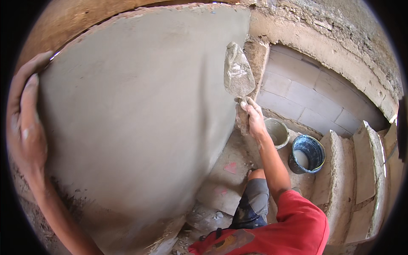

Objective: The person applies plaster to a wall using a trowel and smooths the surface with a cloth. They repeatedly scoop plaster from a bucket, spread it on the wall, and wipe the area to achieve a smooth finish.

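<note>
My right hand (253, 115) is closed around the handle of a pointed trowel (239, 72). The trowel's blade tilts upward, smeared with grey mortar, near the right edge of a freshly plastered wall (131, 97). On the far left, my left hand (29, 123) reaches up with its fingers stretched out, close beside the wall's left edge. Nothing shows in it; whether its fingertips touch the wall I cannot tell. Grey plaster marks both hands.
Beyond my right forearm stand a mortar-coated bucket (277, 132) and a dark blue bucket (307, 154) with greyish liquid. Rough concrete steps (340, 170) rise at the right. Grey blocks (304, 91) fill the wall behind. Rubble (212, 219) lies below the plastered wall.
</note>
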### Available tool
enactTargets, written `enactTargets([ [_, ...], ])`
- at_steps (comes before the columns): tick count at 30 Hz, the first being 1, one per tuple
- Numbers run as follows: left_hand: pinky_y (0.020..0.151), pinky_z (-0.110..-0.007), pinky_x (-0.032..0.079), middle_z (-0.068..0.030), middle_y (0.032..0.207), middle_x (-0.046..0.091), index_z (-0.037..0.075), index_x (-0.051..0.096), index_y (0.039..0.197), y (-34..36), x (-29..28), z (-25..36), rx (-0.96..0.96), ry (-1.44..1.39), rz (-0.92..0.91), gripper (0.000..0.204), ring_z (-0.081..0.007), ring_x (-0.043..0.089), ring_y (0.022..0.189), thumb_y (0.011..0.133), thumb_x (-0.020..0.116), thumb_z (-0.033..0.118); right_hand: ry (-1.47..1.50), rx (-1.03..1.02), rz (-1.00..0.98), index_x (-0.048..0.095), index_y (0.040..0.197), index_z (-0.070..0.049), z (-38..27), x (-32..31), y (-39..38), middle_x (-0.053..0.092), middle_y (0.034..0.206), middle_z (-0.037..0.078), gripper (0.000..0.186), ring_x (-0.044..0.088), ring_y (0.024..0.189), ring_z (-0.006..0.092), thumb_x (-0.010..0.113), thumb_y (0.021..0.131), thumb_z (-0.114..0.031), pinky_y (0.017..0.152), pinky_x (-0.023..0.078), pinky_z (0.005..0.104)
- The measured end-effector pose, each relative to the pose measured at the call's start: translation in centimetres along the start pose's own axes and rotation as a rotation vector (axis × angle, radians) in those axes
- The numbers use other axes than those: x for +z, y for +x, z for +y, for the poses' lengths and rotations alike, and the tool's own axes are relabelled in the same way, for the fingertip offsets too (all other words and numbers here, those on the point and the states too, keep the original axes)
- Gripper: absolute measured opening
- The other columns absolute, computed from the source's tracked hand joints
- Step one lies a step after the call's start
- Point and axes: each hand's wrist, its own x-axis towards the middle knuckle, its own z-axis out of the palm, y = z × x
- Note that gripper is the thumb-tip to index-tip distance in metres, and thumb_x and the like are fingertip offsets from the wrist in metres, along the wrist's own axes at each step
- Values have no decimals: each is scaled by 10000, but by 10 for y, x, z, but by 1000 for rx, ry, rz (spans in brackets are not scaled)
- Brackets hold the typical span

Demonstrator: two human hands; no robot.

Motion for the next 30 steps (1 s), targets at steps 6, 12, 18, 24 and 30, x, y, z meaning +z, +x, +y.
enactTargets([
  [6,829,-351,554,-103,917,739,95,806,1137,7,-7,32,23,57,113,260,-230,716,855,987,595,117,-180,-82,153,630,1129,-50,-4,68,15,539,787,1,224,569,575,137,639,1063,-263,525,499,314],
  [12,756,-388,545,-83,837,706,155,820,1089,2,-12,29,2,89,152,239,-254,686,780,935,637,155,-582,-205,365,585,1149,10,7,118,37,705,857,198,363,705,723,332,654,1057,-335,720,561,475],
  [18,764,-400,550,-86,826,712,160,824,1086,7,-6,38,-11,48,171,247,-256,696,796,923,639,168,-800,-274,561,585,1214,43,14,136,52,737,1015,310,380,703,979,499,663,1055,-293,907,518,556],
  [24,772,-407,546,-92,824,712,153,819,1083,8,-8,38,-19,67,163,245,-272,694,805,923,634,175,-819,-493,402,558,1169,27,24,139,17,709,844,299,293,710,775,496,653,1063,-229,729,534,554],
  [30,778,-409,544,-93,833,711,153,815,1082,6,-6,35,-20,54,153,237,-275,697,818,926,639,176,-412,-92,388,575,1082,36,-21,135,25,669,750,159,303,686,623,277,642,1065,-259,585,553,446],
])
